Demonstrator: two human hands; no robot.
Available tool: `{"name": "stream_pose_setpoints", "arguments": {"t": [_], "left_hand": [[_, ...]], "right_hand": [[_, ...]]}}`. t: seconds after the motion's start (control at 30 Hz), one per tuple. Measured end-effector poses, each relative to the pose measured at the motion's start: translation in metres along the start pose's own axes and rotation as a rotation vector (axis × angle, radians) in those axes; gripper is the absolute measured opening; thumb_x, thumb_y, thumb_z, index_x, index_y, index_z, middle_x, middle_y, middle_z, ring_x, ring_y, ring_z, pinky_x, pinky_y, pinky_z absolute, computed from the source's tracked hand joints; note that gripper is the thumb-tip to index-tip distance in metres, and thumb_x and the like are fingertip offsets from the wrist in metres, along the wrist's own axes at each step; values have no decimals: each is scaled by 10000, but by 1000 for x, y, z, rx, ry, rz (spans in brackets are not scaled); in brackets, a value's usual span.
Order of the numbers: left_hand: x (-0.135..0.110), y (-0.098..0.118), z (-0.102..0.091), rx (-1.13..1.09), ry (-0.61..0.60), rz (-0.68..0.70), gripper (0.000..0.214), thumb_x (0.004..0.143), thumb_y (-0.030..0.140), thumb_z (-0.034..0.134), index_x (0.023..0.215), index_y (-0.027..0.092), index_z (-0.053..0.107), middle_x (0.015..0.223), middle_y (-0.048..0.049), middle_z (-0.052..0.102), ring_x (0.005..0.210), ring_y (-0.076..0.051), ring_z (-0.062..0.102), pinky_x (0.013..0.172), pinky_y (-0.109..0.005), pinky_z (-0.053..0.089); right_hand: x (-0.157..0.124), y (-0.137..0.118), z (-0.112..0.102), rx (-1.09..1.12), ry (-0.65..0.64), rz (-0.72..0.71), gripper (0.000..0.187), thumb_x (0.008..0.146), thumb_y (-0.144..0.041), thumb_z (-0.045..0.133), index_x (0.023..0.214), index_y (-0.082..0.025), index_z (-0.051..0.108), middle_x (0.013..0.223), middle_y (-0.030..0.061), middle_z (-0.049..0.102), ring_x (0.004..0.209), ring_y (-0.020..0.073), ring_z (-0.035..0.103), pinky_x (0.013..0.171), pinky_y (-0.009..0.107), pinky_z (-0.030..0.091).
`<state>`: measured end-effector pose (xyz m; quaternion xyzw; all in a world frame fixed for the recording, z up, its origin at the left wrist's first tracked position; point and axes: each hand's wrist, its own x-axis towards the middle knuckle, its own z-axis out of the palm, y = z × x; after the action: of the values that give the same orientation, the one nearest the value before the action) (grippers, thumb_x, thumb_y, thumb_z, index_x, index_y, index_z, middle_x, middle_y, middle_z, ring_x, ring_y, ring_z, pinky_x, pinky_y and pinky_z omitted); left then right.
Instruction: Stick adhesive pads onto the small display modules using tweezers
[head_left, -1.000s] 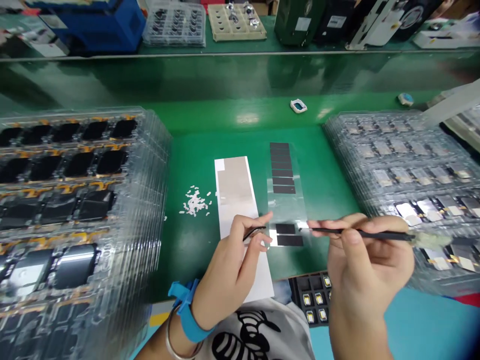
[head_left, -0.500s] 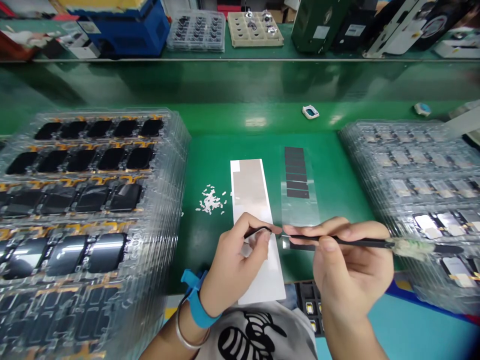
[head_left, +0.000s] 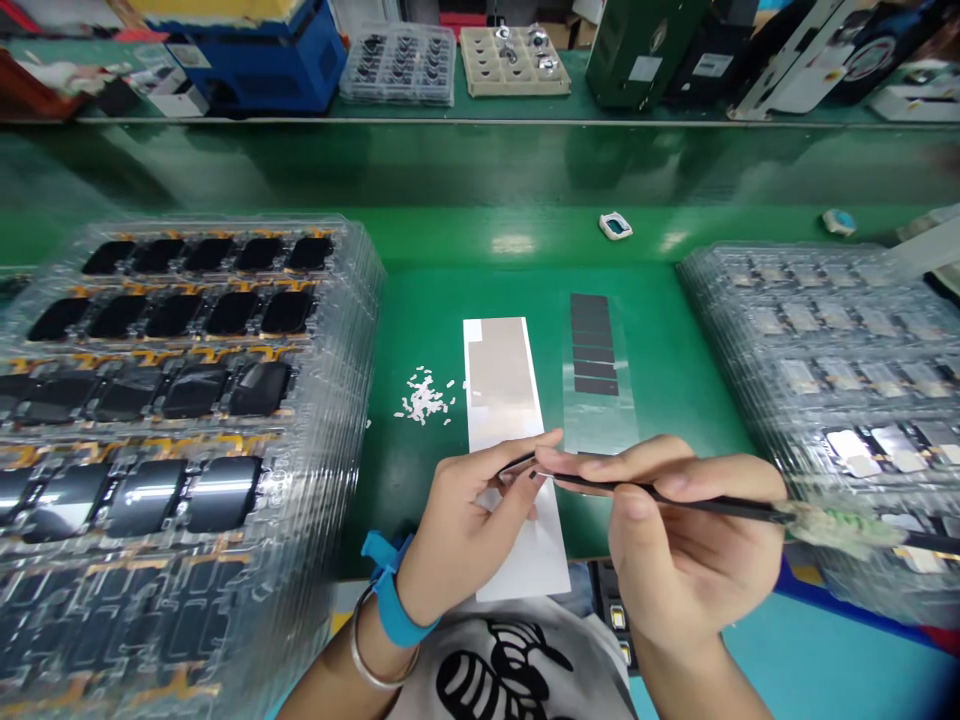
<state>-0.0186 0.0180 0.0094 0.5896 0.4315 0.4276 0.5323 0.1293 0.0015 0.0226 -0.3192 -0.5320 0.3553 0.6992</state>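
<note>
Betw. the fingertips of L hand [head_left: 469, 545], pinched nearly tight, sits a dark curved part [head_left: 513, 464]. R hand [head_left: 694, 535] has fingers wrapped snug round a slim blk tool [head_left: 731, 506]. Tool tip's moved from clear film [head_left: 600, 425], just beyond R fingers, to L thumb, w/ a tiny blk bit [head_left: 533, 475] there; so work's now prob. at the held part.

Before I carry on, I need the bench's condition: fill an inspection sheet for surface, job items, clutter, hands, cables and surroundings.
Surface: green tabletop, shiny in places.
Job items: paper sheet beneath the left hand; clear film with dark strips beside it.
Clutter: white scraps scattered left of the sheet.
Hands: left hand pinches a small dark part; right hand grips a thin dark tool, tip near the left fingers.
Cables: nothing seen.
Surroundings: left tray stack, right tray stack, blue machine behind.
</note>
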Motion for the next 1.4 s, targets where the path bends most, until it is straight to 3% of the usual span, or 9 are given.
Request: {"name": "stream_pose_setpoints", "arguments": {"t": [0.2, 0.27, 0.4, 0.57, 0.73, 1.0, 1.4], "left_hand": [[-1, -2, 0, -14, -3, 33, 312, 985, 164, 578, 1254, 182, 734, 1092, -91, 797, 776, -138, 753, 730, -229, 594], [0, 0, 0, 45, 18, 98, 339, 951, 116, 585, 1245, 179, 741, 964, -63, 789, 707, -118, 694, 680, -219, 557], [3, -1, -1, 151, 55, 200, 416, 893, 54, 572, 1252, 184, 737, 734, 13, 627, 615, -103, 530, 572, -202, 451], [1, -8, 0, 280, 58, 200, 531, 925, 47, 473, 1416, 199, 606, 782, 13, 600, 651, -118, 526, 605, -222, 449], [1, -9, 1, 391, 85, 182, 545, 941, 53, 433, 1454, 183, 560, 765, 23, 533, 605, -112, 476, 562, -222, 403], [0, -8, 2, 408, 60, 109, 625, 932, 109, 436, 1550, 203, 424, 799, 22, 515, 634, -129, 488, 586, -249, 411], [-3, -8, -1, 303, 9, 81, 543, 1025, 228, 392, 1568, 202, 398, 896, -38, 597, 713, -176, 555, 662, -301, 454]], "right_hand": [[4, 2, -2, -17, 34, -63, 324, 908, 59, 556, 1110, -193, 573, 946, 45, 734, 941, 205, 765, 759, 381, 717], [3, 1, -1, -15, 29, -68, 336, 907, 69, 547, 1119, -191, 566, 949, 47, 736, 949, 208, 766, 781, 397, 716], [0, 0, 3, -29, 5, -68, 383, 880, 99, 554, 1126, -194, 547, 978, 50, 743, 983, 214, 766, 820, 414, 710], [-3, 6, 7, -86, -23, -61, 359, 879, 83, 563, 1107, -194, 538, 1000, 55, 753, 998, 227, 770, 824, 429, 707], [-7, 15, 8, -100, -9, -93, 385, 856, 118, 536, 1113, -168, 544, 1001, 61, 741, 1010, 216, 761, 880, 447, 695], [-11, 24, 10, -107, 33, -34, 356, 859, 106, 551, 1078, -176, 539, 974, 44, 742, 919, 195, 766, 882, 460, 689], [-7, 28, 11, -100, 66, -8, 315, 873, 78, 563, 1048, -183, 551, 942, 42, 746, 950, 195, 769, 874, 424, 694]]}}
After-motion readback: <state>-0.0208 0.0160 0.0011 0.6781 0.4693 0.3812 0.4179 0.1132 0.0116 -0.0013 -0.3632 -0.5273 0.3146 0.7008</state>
